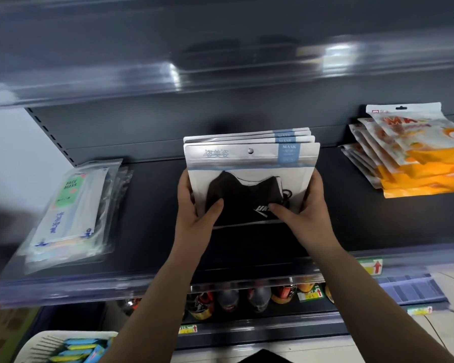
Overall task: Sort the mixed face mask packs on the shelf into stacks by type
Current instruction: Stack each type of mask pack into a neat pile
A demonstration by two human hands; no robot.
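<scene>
Several silver packs with black masks (250, 163) stand upright as one bundle in the middle of the dark shelf (152, 231). My left hand (194, 203) clasps the bundle's left edge, thumb on the front pack. My right hand (303, 205) clasps its right edge the same way. A stack of clear packs labelled FACE MASK (74, 208) lies flat at the shelf's left. A fanned stack of orange and white mask packs (414, 153) lies at the right, leaning against the back panel.
An upper shelf's clear price rail (168, 77) overhangs the working shelf. Below, a lower shelf holds bottles (254, 297) and yellow price tags. A white basket (63, 347) with blue and yellow packets sits at the bottom left.
</scene>
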